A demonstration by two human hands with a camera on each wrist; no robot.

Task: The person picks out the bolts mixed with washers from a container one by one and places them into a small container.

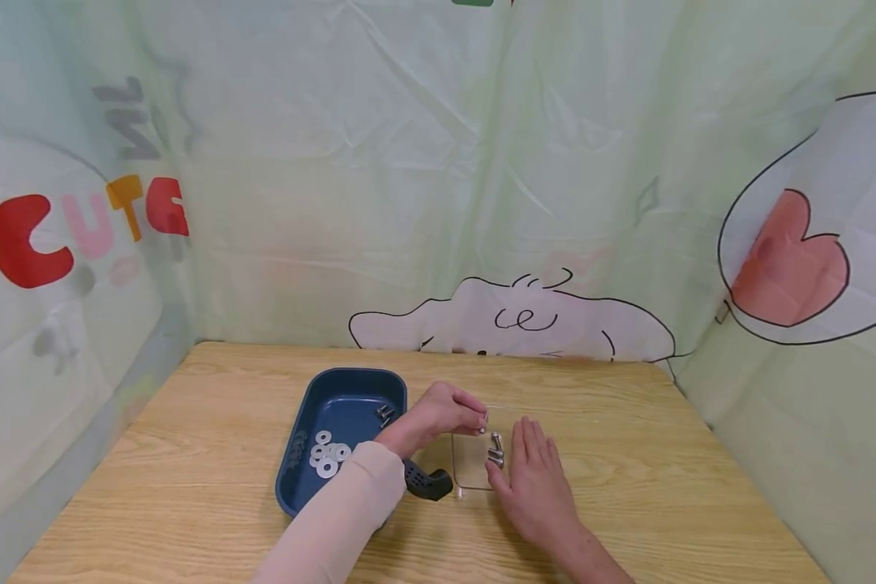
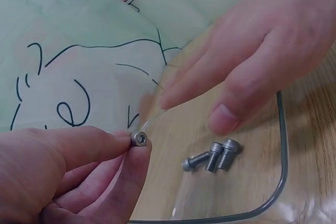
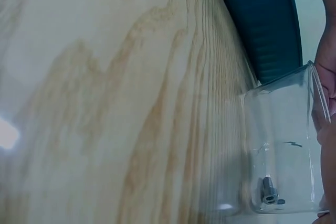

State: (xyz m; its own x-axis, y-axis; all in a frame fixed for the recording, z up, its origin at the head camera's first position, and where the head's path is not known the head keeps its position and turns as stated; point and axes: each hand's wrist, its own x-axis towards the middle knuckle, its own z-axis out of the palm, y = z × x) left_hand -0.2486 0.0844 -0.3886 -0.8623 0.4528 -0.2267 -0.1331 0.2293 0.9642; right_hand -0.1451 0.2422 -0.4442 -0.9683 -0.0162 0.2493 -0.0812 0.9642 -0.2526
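My left hand (image 1: pixel 438 412) pinches a socket-head screw (image 2: pixel 139 139) between thumb and fingertip, its hex recess facing the camera in the left wrist view. It is over the far left part of a clear plastic box (image 1: pixel 474 489). Several similar screws (image 2: pixel 214 156) lie in a loose cluster inside that box. At the box's right side is my right hand (image 1: pixel 536 487), fingers extended forward, thumb near the cluster in the head view. Only a sliver of the right hand (image 3: pixel 328 156) shows at the edge of the right wrist view.
A dark blue tray (image 1: pixel 350 405) stands left of the clear box, partly covered by the left forearm. Inside it are flat washers (image 1: pixel 326 468) and a few more screws (image 1: pixel 384 412). A black perforated piece (image 1: pixel 429 484) sits by the left wrist. Printed curtains hang behind the wooden table (image 1: pixel 628 454).
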